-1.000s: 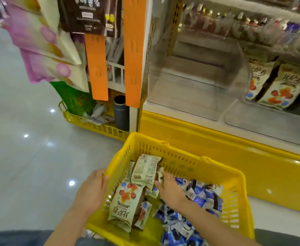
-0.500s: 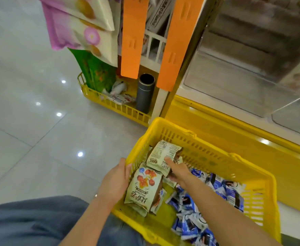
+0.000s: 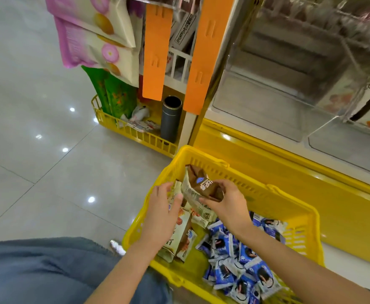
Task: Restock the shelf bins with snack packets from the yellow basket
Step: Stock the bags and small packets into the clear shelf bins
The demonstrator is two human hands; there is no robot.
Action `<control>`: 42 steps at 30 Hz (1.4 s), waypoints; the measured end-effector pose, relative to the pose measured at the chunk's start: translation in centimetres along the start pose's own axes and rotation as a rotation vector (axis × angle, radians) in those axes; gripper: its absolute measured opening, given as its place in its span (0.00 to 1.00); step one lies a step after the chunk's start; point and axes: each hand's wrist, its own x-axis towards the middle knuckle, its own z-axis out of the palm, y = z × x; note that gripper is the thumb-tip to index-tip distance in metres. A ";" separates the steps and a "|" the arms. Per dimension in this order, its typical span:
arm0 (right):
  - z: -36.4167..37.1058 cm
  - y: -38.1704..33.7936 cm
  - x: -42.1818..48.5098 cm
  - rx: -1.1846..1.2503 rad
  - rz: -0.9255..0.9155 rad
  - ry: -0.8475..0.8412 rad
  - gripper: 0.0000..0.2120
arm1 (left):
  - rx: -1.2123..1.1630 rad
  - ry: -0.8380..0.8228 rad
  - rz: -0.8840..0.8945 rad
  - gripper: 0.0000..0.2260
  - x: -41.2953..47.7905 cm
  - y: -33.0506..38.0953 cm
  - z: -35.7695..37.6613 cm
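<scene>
The yellow basket (image 3: 274, 196) stands on the floor in front of the shelf. It holds cream snack packets with red fruit (image 3: 180, 235) on its left and several small blue packets (image 3: 234, 255) on its right. My right hand (image 3: 228, 202) grips a brown-and-cream packet (image 3: 201, 185) lifted above the basket's left side. My left hand (image 3: 162, 211) lies over the cream packets, its fingers pinching the edge of a cream packet (image 3: 176, 189) beside the lifted one. The clear shelf bins (image 3: 267, 102) sit above and behind the basket.
A yellow shelf base (image 3: 311, 183) runs behind the basket. Two orange strips (image 3: 156, 51) hang at the shelf corner, with a dark cylinder (image 3: 171, 118) in a low yellow rack (image 3: 136, 134). Pink and green bags (image 3: 100, 40) hang at left. My blue-clad knee (image 3: 48, 270) is bottom left.
My right hand has lifted a brown-and-cream packet out of the pile. My left hand has moved from the basket's rim onto the packets. The view tilted down and left.
</scene>
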 end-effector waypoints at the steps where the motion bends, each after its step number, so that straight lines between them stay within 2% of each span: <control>1: -0.2 -0.3 -0.8 -0.018 -0.070 0.019 0.28 | -0.175 -0.068 -0.104 0.14 -0.1 0.9 0.4; 3: -0.3 -0.9 -2.4 -0.067 -0.232 0.032 0.26 | -0.532 -0.163 -0.311 0.19 -0.2 2.5 1.0; 6: -0.4 -1.2 -4.6 -0.259 -0.570 0.045 0.27 | -0.880 -0.155 -0.468 0.24 -0.1 3.2 1.2; 8: -0.5 -1.3 -5.7 -0.332 -0.751 0.034 0.29 | -0.970 -0.083 -0.511 0.23 0.1 3.1 1.0; 11: -1.0 -1.3 -6.4 -0.318 -0.884 -0.141 0.26 | -0.930 0.056 -0.492 0.18 0.2 2.6 0.3; 12: -1.2 -1.4 -6.6 -0.294 -0.860 -0.211 0.24 | -0.896 0.083 -0.477 0.17 0.2 2.4 -0.1; 14: -1.7 -1.8 -6.9 -0.156 -0.670 -0.292 0.26 | -0.843 0.098 -0.435 0.15 0.1 2.1 -0.9; 17: -2.1 -2.2 -6.3 0.067 -0.258 -0.224 0.33 | -0.827 0.020 -0.363 0.19 0.0 2.0 -2.2; 19: -2.2 -2.5 -5.5 0.325 0.022 -0.369 0.31 | -0.836 -0.051 -0.335 0.23 -0.2 2.1 -2.7; 21: -1.7 -2.3 -5.0 0.557 0.171 -0.550 0.26 | -0.838 -0.098 -0.317 0.24 -0.3 2.3 -2.8; 22: -1.4 -2.2 -4.8 0.625 0.208 -0.589 0.24 | -0.844 -0.109 -0.315 0.24 -0.4 2.3 -2.9; 24: -1.2 -2.0 -4.5 0.734 0.246 -0.572 0.24 | -0.869 -0.129 -0.322 0.25 -0.4 2.0 -3.2; 27: -1.7 -1.9 -3.3 0.791 0.292 -0.447 0.29 | -0.906 -0.208 -0.322 0.23 -0.4 0.9 -4.0; 31: -3.5 -1.9 -0.8 0.823 0.313 -0.403 0.25 | -0.882 -0.368 -0.309 0.17 0.2 -0.1 -4.8; 33: -4.5 -2.3 0.5 0.666 0.209 -0.463 0.23 | -0.779 -0.408 -0.291 0.19 0.6 0.0 -4.9; 37: -4.8 -3.9 2.4 0.299 -0.089 -0.686 0.12 | -0.401 -0.468 -0.222 0.26 1.3 0.7 -4.8; 40: -3.2 -5.2 2.9 0.251 -0.162 -0.770 0.15 | -0.221 -0.572 -0.226 0.32 1.3 0.9 -4.1; 42: -1.9 -5.6 3.1 0.278 -0.164 -0.755 0.19 | -0.202 -0.491 -0.244 0.29 1.3 0.6 -3.8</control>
